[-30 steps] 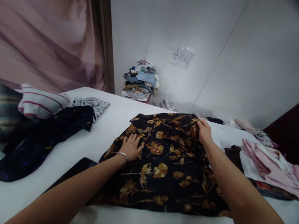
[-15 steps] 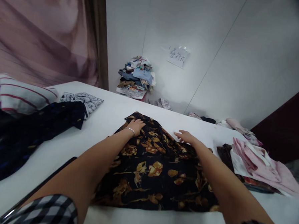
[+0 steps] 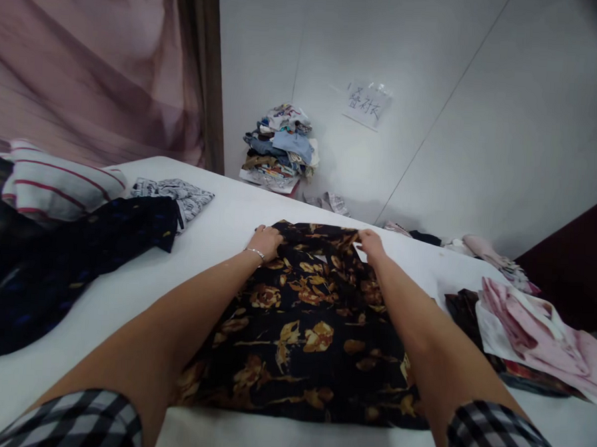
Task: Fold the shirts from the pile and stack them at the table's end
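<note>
A black shirt with a golden-brown flower print (image 3: 302,337) lies spread on the white table (image 3: 229,206) in front of me. At its far left corner my left hand (image 3: 266,243), with a bracelet on the wrist, has its fingers closed on the cloth. My right hand (image 3: 371,244) pinches the far right corner. Between the two hands the far edge is pulled out nearly straight and looks slightly raised. A small white gap shows beside my right fingers. The cloth under my fingertips is partly hidden.
At left lie a dark blue garment (image 3: 86,259), a red-striped white one (image 3: 63,181) and a printed one (image 3: 177,197). Pink clothing (image 3: 538,323) tops a stack at right. Beyond the table are a clothes pile (image 3: 281,146) and a wall sign (image 3: 367,104).
My right hand, open and off the cloth before, has taken hold of the far right corner. My left hand has shifted slightly left. The shirt's far edge is now drawn out wide.
</note>
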### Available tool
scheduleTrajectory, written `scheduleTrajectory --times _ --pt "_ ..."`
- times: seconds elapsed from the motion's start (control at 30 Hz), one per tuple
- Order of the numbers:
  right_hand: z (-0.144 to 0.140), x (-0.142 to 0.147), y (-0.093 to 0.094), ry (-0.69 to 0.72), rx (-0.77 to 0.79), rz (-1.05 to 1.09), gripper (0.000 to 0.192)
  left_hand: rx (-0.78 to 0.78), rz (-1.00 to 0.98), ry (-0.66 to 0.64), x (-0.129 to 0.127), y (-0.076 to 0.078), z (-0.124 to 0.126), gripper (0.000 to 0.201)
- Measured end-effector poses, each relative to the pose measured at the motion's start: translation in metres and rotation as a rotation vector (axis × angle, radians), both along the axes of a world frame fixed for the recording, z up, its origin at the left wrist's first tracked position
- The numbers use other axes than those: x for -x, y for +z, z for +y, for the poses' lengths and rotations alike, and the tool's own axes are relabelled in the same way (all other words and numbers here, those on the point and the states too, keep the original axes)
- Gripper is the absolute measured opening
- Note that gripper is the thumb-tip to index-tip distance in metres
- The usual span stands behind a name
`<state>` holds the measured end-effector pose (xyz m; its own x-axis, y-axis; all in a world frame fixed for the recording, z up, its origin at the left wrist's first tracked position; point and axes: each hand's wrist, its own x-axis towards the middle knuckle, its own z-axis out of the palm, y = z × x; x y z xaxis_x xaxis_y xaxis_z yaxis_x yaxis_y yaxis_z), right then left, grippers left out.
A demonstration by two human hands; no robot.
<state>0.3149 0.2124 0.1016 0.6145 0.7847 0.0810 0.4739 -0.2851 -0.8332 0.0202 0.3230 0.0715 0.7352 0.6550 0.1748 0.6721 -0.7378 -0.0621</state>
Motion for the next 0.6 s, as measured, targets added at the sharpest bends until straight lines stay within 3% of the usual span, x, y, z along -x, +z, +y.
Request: scheduleTrajectory --times 0.2,0.37,0.43,0.5,0.6 --pt "-0.015 -0.038 0.080 -0.196 -0.462 0.156 0.014 -0.056 -0.025 0.028 0.018 0.028 -0.009 0.026" --pt "-0.071 -0.054 0.132 -0.223 -0.945 0.193 0.011 0.003 -0.029 0.086 0.042 0.042 -0.028 0.018" --pt "-0.108 -0.052 0.141 -0.155 -1.115 0.236 0.012 0.036 -0.033 0.090 0.054 0.044 -0.040 0.015" --pt "-0.151 -0.042 0.140 -0.084 -1.173 0.264 0.013 0.038 -0.037 0.055 0.067 0.043 -0.055 0.016" --pt "-0.222 -0.021 0.116 -0.110 -1.138 0.269 0.007 0.012 -0.027 -0.058 0.087 0.037 -0.082 0.023"
